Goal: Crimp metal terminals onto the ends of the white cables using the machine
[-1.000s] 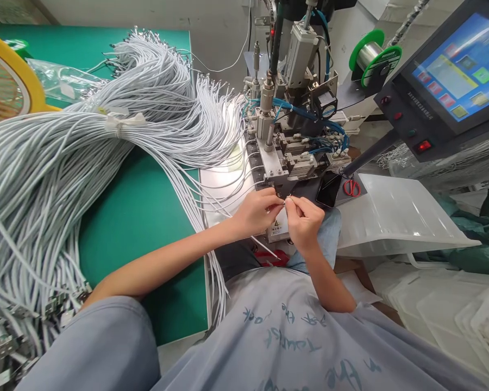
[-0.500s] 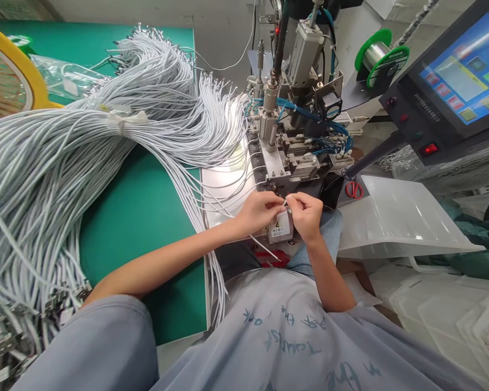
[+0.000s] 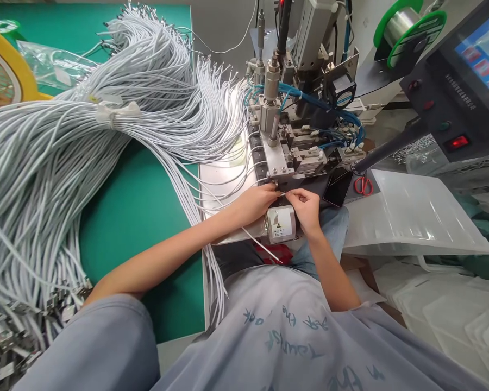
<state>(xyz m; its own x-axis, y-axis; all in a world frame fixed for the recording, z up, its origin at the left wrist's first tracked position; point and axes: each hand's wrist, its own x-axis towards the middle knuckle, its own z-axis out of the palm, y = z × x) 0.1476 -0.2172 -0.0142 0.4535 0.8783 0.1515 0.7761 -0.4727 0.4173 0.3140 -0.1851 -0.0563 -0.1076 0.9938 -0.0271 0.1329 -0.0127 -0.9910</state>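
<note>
My left hand (image 3: 257,202) and my right hand (image 3: 307,207) meet at the front edge of a small metal machine (image 3: 287,152). Both pinch the end of one thin white cable (image 3: 256,242), which trails down from my left hand toward my lap. The fingertips of both hands touch just below the machine's metal block, above a grey box with a warning label (image 3: 281,224). A huge bundle of white cables (image 3: 65,146), tied with a white strip, lies on the green mat (image 3: 142,217) to my left.
A black phone (image 3: 338,188) and red scissors (image 3: 363,185) lie right of the machine. A white plastic tray (image 3: 415,217) sits beyond them. A control screen (image 3: 472,70) and a green wire spool (image 3: 407,27) stand at the back right. A yellow racket frame (image 3: 8,65) is far left.
Both hands have moved up and forward with the cable end, from in front of the labelled box to the machine's front edge. The view has shifted slightly closer.
</note>
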